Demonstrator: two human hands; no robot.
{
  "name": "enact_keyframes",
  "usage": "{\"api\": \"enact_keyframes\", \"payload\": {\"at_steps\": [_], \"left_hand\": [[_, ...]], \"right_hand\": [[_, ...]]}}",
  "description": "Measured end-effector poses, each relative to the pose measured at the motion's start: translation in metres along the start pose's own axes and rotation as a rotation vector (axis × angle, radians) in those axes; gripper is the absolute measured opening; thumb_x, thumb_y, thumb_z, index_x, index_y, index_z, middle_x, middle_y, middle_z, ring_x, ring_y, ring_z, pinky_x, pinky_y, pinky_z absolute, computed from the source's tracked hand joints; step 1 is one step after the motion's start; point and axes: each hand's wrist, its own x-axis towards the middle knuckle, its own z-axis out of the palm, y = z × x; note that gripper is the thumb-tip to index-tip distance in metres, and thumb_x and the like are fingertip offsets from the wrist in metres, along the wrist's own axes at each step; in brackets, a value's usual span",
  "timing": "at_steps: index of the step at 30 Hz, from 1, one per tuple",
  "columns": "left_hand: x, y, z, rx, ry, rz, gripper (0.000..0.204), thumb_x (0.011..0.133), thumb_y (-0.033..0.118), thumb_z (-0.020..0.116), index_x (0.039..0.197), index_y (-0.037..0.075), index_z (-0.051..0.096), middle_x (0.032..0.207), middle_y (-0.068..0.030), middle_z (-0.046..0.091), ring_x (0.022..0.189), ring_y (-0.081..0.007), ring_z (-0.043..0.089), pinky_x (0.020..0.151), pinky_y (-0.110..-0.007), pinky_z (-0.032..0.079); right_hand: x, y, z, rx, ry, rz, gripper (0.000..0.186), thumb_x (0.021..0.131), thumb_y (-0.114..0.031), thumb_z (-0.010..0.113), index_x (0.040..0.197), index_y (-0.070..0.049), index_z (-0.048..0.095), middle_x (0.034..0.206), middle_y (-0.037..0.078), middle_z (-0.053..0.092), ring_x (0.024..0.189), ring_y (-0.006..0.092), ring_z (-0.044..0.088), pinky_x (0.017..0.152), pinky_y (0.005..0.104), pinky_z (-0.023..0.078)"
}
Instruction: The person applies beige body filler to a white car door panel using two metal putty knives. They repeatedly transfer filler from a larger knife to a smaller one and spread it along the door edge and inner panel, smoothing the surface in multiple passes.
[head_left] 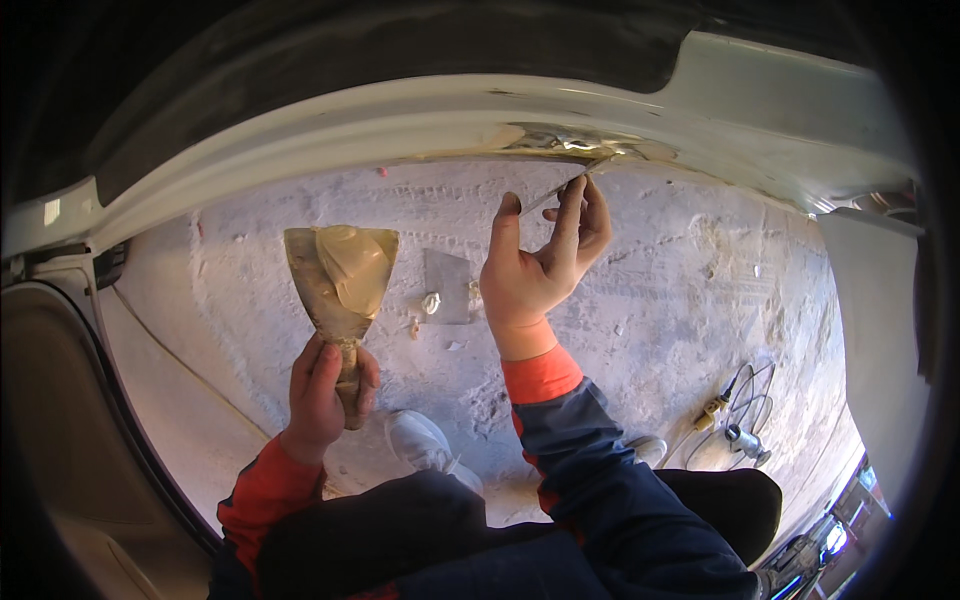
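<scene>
My left hand [318, 400] clamps a scraper [340, 318], my right hand [540, 268] pinches a thin blade [548, 196], pale panel [420, 130] crowding it ahead, grey sheet [448, 285] on the floor [640, 300] between.

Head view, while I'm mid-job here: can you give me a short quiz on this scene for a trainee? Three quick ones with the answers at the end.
1. The wide scraper is in the left hand. Toward which edge of the picture does its blade point?
A) top
B) bottom
C) right

2. True or false: in the picture, the grey sheet on the floor lies to the right of the wide scraper.

3. Fill in: the thin spreader, up near the pale body panel, is in the ____ hand.

Key
1. A; beige paste sits on the blade.
2. True.
3. Right; the right hand grips it by the fingers.
</scene>
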Motion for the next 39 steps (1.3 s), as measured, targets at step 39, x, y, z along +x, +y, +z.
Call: {"api": "enact_keyframes", "payload": {"at_steps": [39], "left_hand": [[-0.001, 0.000, -0.023, -0.028, 0.165, -0.012, 0.038, 0.105, 0.040, 0.034, 0.098, 0.004, 0.046, 0.071, -0.0076, 0.055, 0.044, -0.0108, 0.047, 0.040, -0.024, 0.040]], "right_hand": [[-0.042, -0.044, 0.052, 0.096, -0.134, -0.125, 0.059, 0.066, 0.000, 0.075, 0.124, -0.009, 0.066, 0.126, 0.017, 0.049, 0.106, 0.0306, 0.052, 0.082, 0.0355, 0.048]]}}
